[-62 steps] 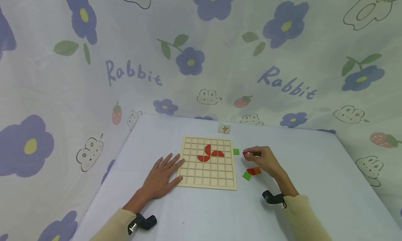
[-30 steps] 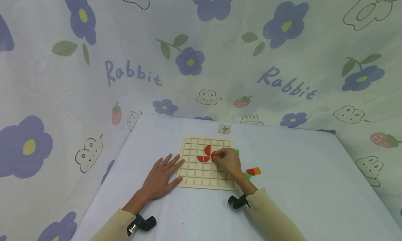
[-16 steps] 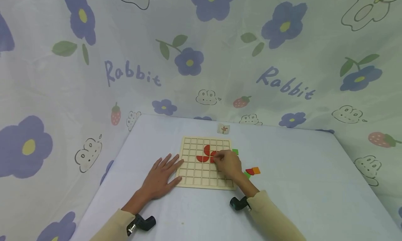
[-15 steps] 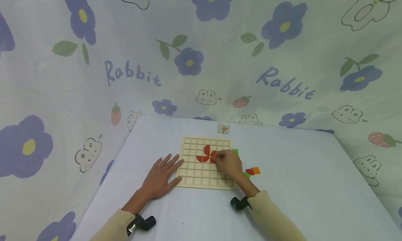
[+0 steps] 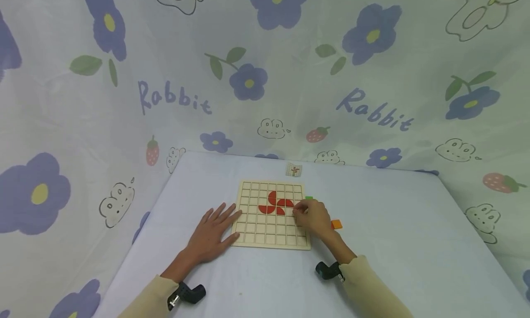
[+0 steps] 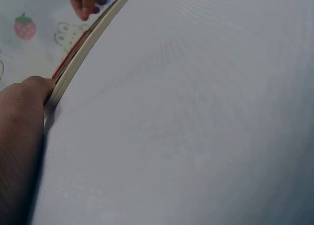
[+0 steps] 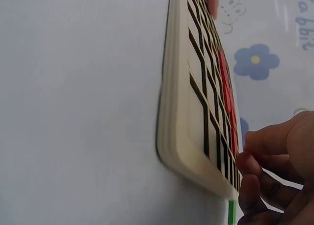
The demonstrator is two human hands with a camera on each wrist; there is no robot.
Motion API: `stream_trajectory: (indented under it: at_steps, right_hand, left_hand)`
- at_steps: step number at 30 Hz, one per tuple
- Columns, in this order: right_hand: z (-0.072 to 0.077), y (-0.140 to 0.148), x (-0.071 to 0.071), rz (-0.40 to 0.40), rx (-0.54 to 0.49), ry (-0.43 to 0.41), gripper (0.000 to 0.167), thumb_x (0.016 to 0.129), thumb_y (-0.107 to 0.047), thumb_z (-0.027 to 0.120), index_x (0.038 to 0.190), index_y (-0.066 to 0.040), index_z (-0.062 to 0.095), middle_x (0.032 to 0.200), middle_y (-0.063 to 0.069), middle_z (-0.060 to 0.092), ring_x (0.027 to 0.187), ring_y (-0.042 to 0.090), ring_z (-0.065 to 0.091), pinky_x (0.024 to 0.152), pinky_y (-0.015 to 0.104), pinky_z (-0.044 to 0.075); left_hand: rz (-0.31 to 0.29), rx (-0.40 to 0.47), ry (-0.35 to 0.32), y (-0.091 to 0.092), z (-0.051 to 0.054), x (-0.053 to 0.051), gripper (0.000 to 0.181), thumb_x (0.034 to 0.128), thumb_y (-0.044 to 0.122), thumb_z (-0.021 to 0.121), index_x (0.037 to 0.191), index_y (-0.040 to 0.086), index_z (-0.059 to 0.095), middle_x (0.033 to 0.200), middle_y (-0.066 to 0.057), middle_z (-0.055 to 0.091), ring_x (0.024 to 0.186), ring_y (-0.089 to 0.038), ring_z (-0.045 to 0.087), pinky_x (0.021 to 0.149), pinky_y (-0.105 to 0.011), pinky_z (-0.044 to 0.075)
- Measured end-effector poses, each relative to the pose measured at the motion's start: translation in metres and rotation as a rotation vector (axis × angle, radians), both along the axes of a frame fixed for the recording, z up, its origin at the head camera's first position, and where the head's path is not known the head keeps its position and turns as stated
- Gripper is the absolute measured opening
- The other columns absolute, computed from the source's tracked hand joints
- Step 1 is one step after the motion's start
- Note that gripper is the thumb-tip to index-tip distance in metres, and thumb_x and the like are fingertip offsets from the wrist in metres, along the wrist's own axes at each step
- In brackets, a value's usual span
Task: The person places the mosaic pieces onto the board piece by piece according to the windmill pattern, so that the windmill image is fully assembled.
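Observation:
A wooden grid board (image 5: 256, 239) lies on the white table. Red quarter-round tiles (image 5: 272, 198) sit in cells around its middle, like pinwheel blades; a single red quarter-round tile (image 5: 280, 211) forms the lower blade. My left hand (image 5: 213, 235) is spread flat on the table, thumb and fingertips touching the board's left edge. Over the right side of the board is my right hand (image 5: 315, 218), fingers loosely bent. The right wrist view shows nothing between its thumb and fingertips (image 7: 251, 159). The red tiles (image 7: 225, 80) appear there edge-on.
Right of the board lie a green square tile (image 5: 309, 198) and an orange square tile (image 5: 337, 224); my right hand partly covers tiles there. Behind the board is a small pattern card (image 5: 294, 170). A flower-printed cloth (image 5: 232, 115) hangs behind the table.
My right hand brought a red quarter-round tile from the right to the board's middle, set it in a cell and let go. It has since drawn back right. My left hand stays put.

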State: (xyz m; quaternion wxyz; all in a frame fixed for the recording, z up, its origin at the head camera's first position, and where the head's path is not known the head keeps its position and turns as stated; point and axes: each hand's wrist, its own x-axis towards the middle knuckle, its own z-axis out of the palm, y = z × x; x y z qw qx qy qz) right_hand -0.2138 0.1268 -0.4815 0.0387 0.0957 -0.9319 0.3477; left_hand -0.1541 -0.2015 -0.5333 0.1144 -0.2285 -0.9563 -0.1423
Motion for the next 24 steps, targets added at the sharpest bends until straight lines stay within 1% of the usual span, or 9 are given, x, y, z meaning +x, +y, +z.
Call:
stream_trajectory:
  at_steps: [4,6,10,13,15,18,24]
  right_hand:
    - [0.002,0.018,0.0,0.009,0.012,-0.011,0.006,0.087,-0.016,0.074,0.086,-0.01,0.075,0.073,-0.006,0.062,0.062,0.011,0.055,0.047,0.028,0.044]
    - [0.004,0.028,-0.001,0.01,0.034,-0.03,0.006,0.087,-0.016,0.075,0.088,-0.01,0.075,0.075,-0.004,0.063,0.063,0.012,0.055,0.048,0.028,0.045]
    - [0.005,0.051,-0.001,0.001,0.119,-0.096,0.015,0.086,-0.019,0.076,0.097,-0.01,0.075,0.087,0.0,0.064,0.072,0.016,0.054,0.057,0.031,0.046]
    - [0.004,0.065,0.002,0.012,0.165,-0.13,0.021,0.084,-0.018,0.078,0.102,-0.009,0.075,0.094,0.004,0.063,0.077,0.018,0.054,0.063,0.033,0.047]
    - [0.003,0.073,0.004,0.029,0.168,-0.132,0.022,0.082,-0.016,0.079,0.102,-0.008,0.074,0.094,0.005,0.063,0.079,0.018,0.056,0.066,0.034,0.049]
    - [0.0,0.082,0.009,0.062,0.148,-0.112,0.019,0.081,-0.01,0.079,0.099,-0.005,0.075,0.091,0.005,0.062,0.081,0.02,0.059,0.068,0.035,0.052]
    - [-0.004,0.095,0.013,0.099,0.137,-0.101,0.015,0.084,-0.007,0.077,0.098,-0.006,0.075,0.092,0.003,0.062,0.085,0.019,0.061,0.074,0.037,0.054]
  left_hand:
    - [-0.002,0.011,0.003,0.0,0.001,0.001,0.064,0.0984,0.056,0.044,0.152,0.022,0.041,0.159,-0.002,0.03,0.147,-0.029,0.019,0.116,-0.054,0.015]
    - [-0.004,0.017,0.005,0.0,0.001,0.002,0.063,0.0983,0.056,0.045,0.152,0.022,0.041,0.158,-0.002,0.031,0.147,-0.03,0.02,0.116,-0.054,0.015]
    - [-0.007,0.014,0.0,0.001,0.001,0.001,0.063,0.0986,0.056,0.044,0.152,0.022,0.041,0.159,-0.002,0.03,0.147,-0.029,0.019,0.116,-0.054,0.014]
    - [-0.007,0.01,0.003,0.0,0.001,0.0,0.063,0.0988,0.056,0.044,0.152,0.023,0.04,0.159,-0.002,0.03,0.147,-0.029,0.019,0.116,-0.053,0.014]
    - [-0.007,0.01,0.009,0.0,0.001,0.0,0.063,0.0988,0.055,0.044,0.152,0.023,0.04,0.158,-0.002,0.031,0.147,-0.029,0.02,0.116,-0.053,0.015]
    - [-0.008,0.008,0.011,0.0,0.0,-0.001,0.063,0.0988,0.056,0.044,0.152,0.023,0.04,0.158,-0.002,0.031,0.147,-0.029,0.02,0.116,-0.053,0.015]
    - [-0.006,-0.002,0.008,0.0,0.0,-0.001,0.063,0.0987,0.057,0.043,0.153,0.024,0.039,0.159,-0.001,0.03,0.147,-0.029,0.02,0.116,-0.053,0.016]
